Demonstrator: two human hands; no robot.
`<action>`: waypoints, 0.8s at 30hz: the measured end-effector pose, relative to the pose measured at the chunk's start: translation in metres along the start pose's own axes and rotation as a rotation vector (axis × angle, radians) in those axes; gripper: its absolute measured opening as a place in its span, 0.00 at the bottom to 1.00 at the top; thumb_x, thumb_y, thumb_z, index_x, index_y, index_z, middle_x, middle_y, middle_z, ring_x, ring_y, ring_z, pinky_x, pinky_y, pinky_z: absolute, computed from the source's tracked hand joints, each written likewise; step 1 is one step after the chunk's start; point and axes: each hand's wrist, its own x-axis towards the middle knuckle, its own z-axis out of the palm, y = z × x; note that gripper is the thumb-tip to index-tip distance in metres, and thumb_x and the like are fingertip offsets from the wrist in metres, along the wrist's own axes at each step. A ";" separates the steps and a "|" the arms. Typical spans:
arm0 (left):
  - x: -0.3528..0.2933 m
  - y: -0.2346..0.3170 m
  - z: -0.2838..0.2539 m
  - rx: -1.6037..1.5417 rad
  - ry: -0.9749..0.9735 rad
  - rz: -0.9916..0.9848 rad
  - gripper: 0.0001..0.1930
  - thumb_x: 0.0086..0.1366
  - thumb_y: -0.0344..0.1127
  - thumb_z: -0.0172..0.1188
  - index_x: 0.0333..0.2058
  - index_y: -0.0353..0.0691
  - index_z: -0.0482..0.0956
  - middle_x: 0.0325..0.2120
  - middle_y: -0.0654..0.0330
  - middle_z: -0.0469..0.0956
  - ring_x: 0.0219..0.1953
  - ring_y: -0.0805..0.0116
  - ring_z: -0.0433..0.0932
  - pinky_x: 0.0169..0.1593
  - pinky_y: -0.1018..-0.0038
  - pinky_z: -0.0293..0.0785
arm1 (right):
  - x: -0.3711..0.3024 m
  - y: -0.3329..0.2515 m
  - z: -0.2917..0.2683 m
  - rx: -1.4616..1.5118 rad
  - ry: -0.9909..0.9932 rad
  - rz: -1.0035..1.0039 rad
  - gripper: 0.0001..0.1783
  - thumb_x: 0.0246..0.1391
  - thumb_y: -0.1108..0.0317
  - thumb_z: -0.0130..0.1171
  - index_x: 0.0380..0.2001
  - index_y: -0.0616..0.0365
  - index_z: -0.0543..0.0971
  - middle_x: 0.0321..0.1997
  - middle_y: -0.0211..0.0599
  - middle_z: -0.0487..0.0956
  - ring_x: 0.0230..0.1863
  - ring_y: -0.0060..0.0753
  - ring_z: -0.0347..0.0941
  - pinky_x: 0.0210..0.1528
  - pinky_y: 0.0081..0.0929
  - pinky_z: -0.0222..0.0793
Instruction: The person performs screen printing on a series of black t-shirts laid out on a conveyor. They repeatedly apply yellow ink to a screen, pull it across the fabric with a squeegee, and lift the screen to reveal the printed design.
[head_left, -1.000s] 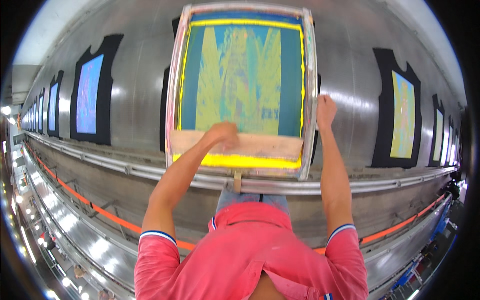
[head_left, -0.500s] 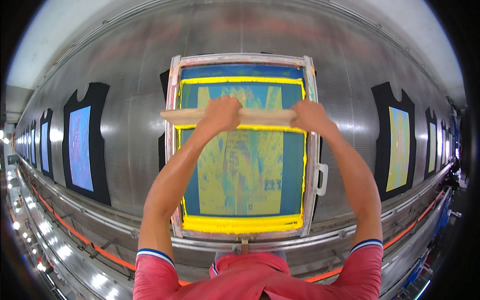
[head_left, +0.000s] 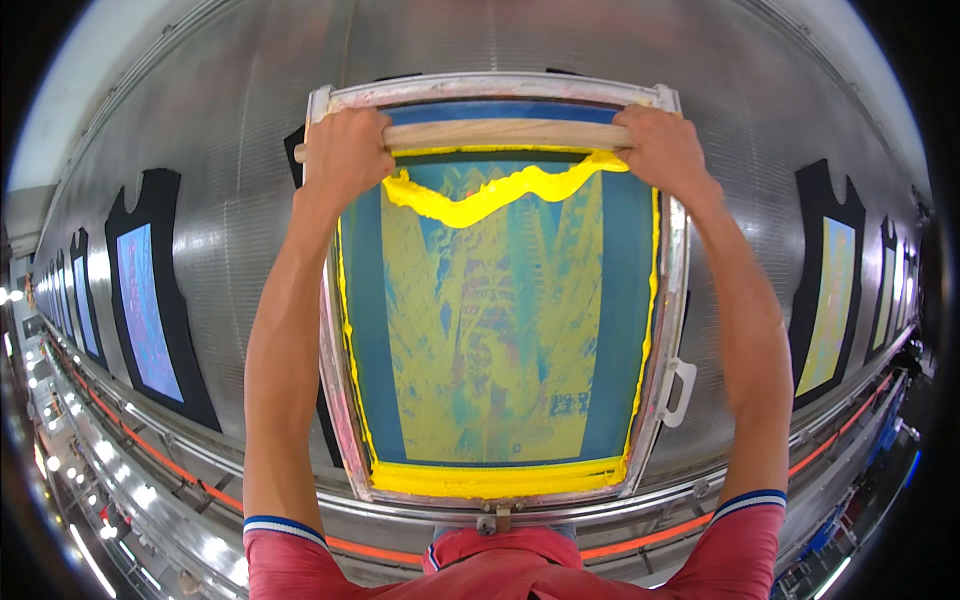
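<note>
Several garments (head_left: 150, 300) flank the frame (head_left: 500, 92).

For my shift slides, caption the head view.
Left hand and right hand grip a wooden squeegee beside yellow ink at the far end of a framed screen.

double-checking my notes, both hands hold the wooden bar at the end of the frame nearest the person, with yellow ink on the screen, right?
Wrong end: the head view shows the left hand and right hand holding the wooden bar at the far end of the frame. Yellow ink is indeed on the screen.
</note>
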 end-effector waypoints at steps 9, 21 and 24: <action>-0.018 0.002 0.008 -0.040 0.042 0.006 0.11 0.45 0.28 0.65 0.31 0.46 0.86 0.27 0.61 0.82 0.31 0.58 0.81 0.36 0.61 0.77 | -0.010 -0.004 0.003 0.061 0.005 -0.011 0.12 0.46 0.71 0.62 0.38 0.55 0.82 0.38 0.36 0.81 0.44 0.43 0.78 0.47 0.42 0.74; -0.127 0.032 0.003 -0.154 0.005 0.023 0.09 0.44 0.28 0.62 0.27 0.45 0.85 0.25 0.62 0.78 0.29 0.56 0.80 0.31 0.61 0.74 | -0.121 -0.043 0.010 0.163 -0.009 -0.050 0.09 0.44 0.74 0.60 0.33 0.57 0.81 0.32 0.35 0.77 0.40 0.40 0.76 0.41 0.36 0.74; -0.160 0.042 0.003 -0.174 -0.012 0.014 0.10 0.43 0.26 0.61 0.27 0.44 0.85 0.24 0.62 0.77 0.29 0.57 0.79 0.30 0.61 0.73 | -0.156 -0.054 0.017 0.185 0.030 -0.060 0.10 0.42 0.75 0.60 0.32 0.57 0.81 0.32 0.35 0.76 0.40 0.39 0.76 0.41 0.36 0.74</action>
